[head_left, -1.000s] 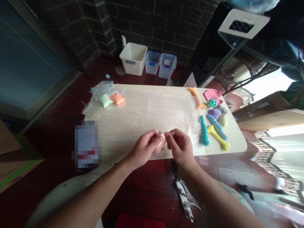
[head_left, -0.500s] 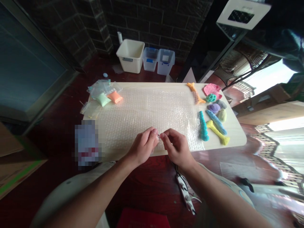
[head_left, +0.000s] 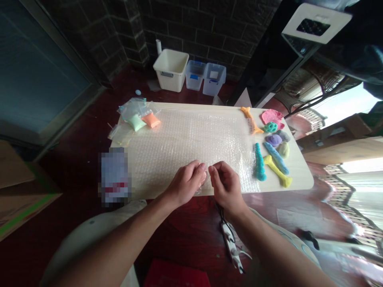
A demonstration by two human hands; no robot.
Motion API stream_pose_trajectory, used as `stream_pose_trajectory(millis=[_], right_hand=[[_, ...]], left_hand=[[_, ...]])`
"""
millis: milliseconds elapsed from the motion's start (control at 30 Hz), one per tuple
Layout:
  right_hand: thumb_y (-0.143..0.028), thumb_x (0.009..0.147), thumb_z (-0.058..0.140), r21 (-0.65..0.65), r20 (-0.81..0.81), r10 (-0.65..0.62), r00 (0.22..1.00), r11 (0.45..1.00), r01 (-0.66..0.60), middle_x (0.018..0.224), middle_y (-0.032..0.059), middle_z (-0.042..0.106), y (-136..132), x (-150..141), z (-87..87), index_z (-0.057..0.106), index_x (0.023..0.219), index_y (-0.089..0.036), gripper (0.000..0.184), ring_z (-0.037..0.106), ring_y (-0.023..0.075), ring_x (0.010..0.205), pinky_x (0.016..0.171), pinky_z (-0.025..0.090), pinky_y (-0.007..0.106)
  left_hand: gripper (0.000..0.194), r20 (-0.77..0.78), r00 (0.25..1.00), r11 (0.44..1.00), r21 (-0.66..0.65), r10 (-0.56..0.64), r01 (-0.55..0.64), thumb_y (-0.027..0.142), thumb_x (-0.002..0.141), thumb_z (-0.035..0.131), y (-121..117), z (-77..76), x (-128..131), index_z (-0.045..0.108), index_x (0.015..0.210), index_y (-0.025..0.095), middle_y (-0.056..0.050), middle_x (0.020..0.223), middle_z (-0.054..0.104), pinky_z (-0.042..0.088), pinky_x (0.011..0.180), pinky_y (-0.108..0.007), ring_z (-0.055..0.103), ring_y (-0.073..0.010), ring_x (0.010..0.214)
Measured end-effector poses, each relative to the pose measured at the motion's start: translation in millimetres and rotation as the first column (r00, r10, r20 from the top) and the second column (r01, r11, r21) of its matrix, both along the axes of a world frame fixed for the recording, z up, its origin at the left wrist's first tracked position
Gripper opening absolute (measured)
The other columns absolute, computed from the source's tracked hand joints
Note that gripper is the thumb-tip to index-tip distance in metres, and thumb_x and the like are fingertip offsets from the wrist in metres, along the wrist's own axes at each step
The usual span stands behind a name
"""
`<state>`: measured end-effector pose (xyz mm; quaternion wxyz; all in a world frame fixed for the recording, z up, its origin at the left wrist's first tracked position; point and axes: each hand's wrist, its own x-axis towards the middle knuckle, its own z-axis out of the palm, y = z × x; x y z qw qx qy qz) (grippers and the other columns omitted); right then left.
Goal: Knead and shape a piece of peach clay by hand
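Note:
Above the near edge of the table, my left hand (head_left: 188, 181) is closed on a crumpled piece of clear plastic (head_left: 204, 179), mostly hidden by the fingers. My right hand (head_left: 226, 184) is pinched beside it, thumb against the fingers, a small gap apart. What the right fingertips hold, if anything, is too small to make out. Beneath both hands, a sheet of bubble wrap (head_left: 191, 139) covers much of the table (head_left: 295, 175). To the right lie a teal twisted clay piece (head_left: 259, 161), a yellow bone-shaped clay piece (head_left: 278, 171) and a blue clay roll (head_left: 277, 157).
At the table's far left are a green clay packet (head_left: 137, 122), an orange clay packet (head_left: 151, 120) and clear bags (head_left: 131, 108). An orange clay piece (head_left: 251, 120) and a pink one (head_left: 271, 117) lie far right. A power strip (head_left: 231, 247) is on the floor below.
My hands have drawn slightly apart, and the clear plastic seen between the fingertips now stays at my left hand. The whole view has shifted a little.

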<state>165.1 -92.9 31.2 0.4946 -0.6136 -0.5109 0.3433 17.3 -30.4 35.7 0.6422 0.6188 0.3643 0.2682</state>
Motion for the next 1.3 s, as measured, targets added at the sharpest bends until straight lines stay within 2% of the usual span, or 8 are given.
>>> stream_pose_trajectory(millis=[133,333,533,633,833,1067,1200,1300], right_hand=[[-0.038,0.107,0.055,0.011,0.124,0.045,0.991,0.999,-0.046,0.074,0.0007,0.058,2.1,-1.6,4.9,0.056,0.085,-0.021,0.027,0.052,0.0142,0.064,0.059,0.041,0.029],[-0.052,0.108,0.051,-0.205,-0.076,0.225,0.972,0.950,-0.236,0.070,-0.0019,0.057,9.7,17.1,12.8,0.056,0.084,-0.021,0.039,0.055,0.0147,0.065,0.061,0.042,0.028],[-0.058,0.107,0.051,-0.244,-0.103,0.351,0.931,0.898,-0.366,0.065,-0.0029,0.052,7.4,14.5,16.8,0.053,0.074,-0.021,0.049,0.047,0.0126,0.061,0.057,0.037,0.026],[-0.053,0.109,0.047,-0.206,-0.104,0.288,0.952,0.930,-0.304,0.061,-0.0029,0.051,6.6,12.6,11.9,0.052,0.072,-0.021,0.049,0.045,0.0124,0.057,0.055,0.035,0.027],[-0.031,0.103,0.052,-0.014,0.368,0.074,0.927,0.997,-0.074,0.067,0.0012,0.059,8.5,16.4,1.2,0.051,0.074,-0.022,0.030,0.052,0.0148,0.059,0.059,0.035,0.030],[-0.054,0.109,0.047,-0.192,-0.084,0.188,0.979,0.961,-0.201,0.067,-0.0019,0.060,10.6,21.0,6.7,0.054,0.084,-0.022,0.042,0.056,0.0144,0.062,0.061,0.042,0.027],[-0.059,0.108,0.046,-0.215,-0.138,0.222,0.965,0.945,-0.248,0.063,-0.0025,0.054,10.3,16.3,7.8,0.051,0.075,-0.021,0.051,0.051,0.0130,0.059,0.057,0.039,0.026],[-0.055,0.110,0.044,-0.147,-0.009,0.171,0.985,0.974,-0.170,0.060,-0.0028,0.048,11.4,14.7,7.4,0.046,0.070,-0.023,0.052,0.046,0.0132,0.057,0.056,0.034,0.028]], left_hand=[[0.048,-0.002,0.995,0.995,0.027,0.101,-0.101,0.055,0.107,0.044,4.2,-4.6,0.5,0.043,0.072,0.022,0.006,0.057,0.043,0.035,0.053,-0.026,0.042,-0.0110,0.052],[0.066,-0.069,0.996,0.995,0.070,-0.060,0.065,0.061,0.108,0.029,8.6,-3.4,-8.5,0.044,0.058,0.022,0.003,0.048,0.039,0.032,0.051,-0.030,0.039,-0.0132,0.047],[0.060,-0.157,0.986,0.989,0.146,0.062,-0.039,0.063,0.107,0.032,15.6,1.0,-13.6,0.067,0.084,0.020,0.000,0.062,0.059,0.042,0.060,-0.029,0.057,-0.0183,0.063],[0.057,-0.128,0.975,0.981,0.089,0.180,-0.170,0.064,0.105,0.039,20.2,-1.8,-12.1,0.067,0.082,0.019,-0.001,0.066,0.060,0.041,0.057,-0.027,0.058,-0.0175,0.064],[0.038,-0.023,0.986,0.986,0.029,0.162,-0.162,0.056,0.102,0.054,13.3,-6.5,-4.7,0.060,0.088,0.020,0.003,0.064,0.057,0.036,0.052,-0.022,0.050,-0.0126,0.055],[0.034,-0.029,0.987,0.983,0.104,0.156,-0.152,0.052,0.104,0.053,11.3,-0.5,-8.6,0.057,0.090,0.021,0.002,0.073,0.060,0.039,0.055,-0.022,0.057,-0.0138,0.065],[0.034,-0.013,0.988,0.985,0.080,0.155,-0.153,0.052,0.103,0.056,13.5,-1.6,-10.3,0.058,0.090,0.021,0.003,0.071,0.054,0.038,0.054,-0.022,0.052,-0.0128,0.063],[0.033,0.052,0.984,0.985,-0.050,0.170,-0.167,0.054,0.100,0.061,13.6,-5.1,-9.4,0.060,0.095,0.021,0.005,0.068,0.049,0.037,0.050,-0.022,0.047,-0.0114,0.058]])
